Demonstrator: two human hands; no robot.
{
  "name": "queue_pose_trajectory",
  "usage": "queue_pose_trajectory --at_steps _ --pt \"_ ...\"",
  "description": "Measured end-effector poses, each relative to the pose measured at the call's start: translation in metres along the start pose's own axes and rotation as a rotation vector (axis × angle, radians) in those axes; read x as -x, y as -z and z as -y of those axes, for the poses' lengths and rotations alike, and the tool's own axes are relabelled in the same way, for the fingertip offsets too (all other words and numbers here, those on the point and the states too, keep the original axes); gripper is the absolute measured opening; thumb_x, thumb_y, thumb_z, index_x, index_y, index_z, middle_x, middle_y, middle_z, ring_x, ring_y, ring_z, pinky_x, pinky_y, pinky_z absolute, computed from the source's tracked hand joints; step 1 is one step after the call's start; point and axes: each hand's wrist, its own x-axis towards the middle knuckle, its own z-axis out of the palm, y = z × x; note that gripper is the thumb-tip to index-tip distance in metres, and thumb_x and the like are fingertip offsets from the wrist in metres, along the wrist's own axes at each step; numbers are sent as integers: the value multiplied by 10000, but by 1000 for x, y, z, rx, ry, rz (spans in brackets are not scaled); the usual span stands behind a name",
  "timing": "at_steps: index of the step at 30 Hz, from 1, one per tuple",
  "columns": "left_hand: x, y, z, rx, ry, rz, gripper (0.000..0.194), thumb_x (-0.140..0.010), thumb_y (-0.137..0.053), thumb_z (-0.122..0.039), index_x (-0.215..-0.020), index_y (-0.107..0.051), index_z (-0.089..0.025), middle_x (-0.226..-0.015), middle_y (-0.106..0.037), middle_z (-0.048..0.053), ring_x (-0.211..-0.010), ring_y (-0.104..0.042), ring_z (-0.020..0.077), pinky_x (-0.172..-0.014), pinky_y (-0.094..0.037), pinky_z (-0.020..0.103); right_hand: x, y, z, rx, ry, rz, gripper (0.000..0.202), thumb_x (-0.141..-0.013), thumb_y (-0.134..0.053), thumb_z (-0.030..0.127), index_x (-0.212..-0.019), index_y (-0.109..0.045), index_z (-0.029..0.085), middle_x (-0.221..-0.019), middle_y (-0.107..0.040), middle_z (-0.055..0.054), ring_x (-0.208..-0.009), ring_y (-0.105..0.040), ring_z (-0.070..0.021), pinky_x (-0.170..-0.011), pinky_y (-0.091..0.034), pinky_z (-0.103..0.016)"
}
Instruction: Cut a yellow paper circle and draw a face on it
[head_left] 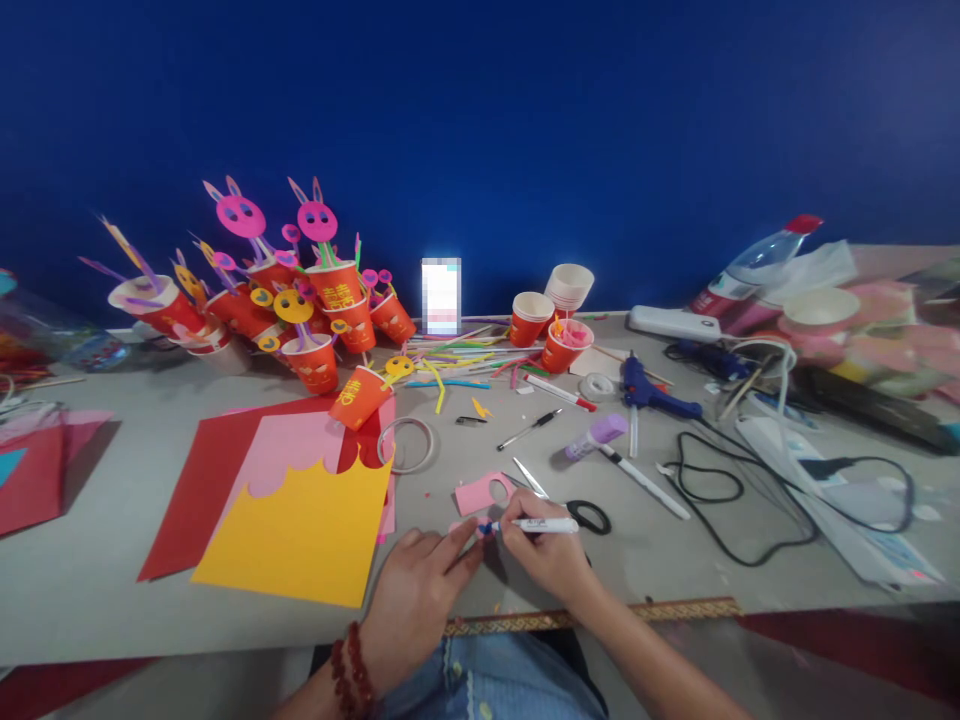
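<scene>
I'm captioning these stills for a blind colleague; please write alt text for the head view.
A person's right hand uses a white marker on a small pink piece steadied by the left hand. Around them on a grey table lie yellow, pink and red paper, scissors and a blue glue gun, with decorated red cups behind.

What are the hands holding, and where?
The right hand holds the white marker near its tip. The left hand's fingertips only press a small pink piece down.
</scene>
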Motion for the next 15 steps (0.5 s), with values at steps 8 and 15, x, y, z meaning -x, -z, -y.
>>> queue_pose_trajectory --at_steps 8,15 --pt "1 -2 1 -6 -5 -21 405 -941 -496 -78 -1318 -563 -209 -1438 -555 73 -897 -631 185 -732 -452 363 -2 1 4 -50 -34 -41 142 -785 -510 181 -649 -519 218 -566 -552 34 -498 -494 -124 -493 -368 -222" --pt "1 -3 0 -5 2 -40 391 -951 -464 -68 -1294 -589 -209 -1411 -575 80 -887 -635 177 -731 -461 350 -2 1 3 -40 -22 -24 139 -779 -520 159 -653 -526 220 -568 -548 39 -508 -496 -125 -503 -372 -224"
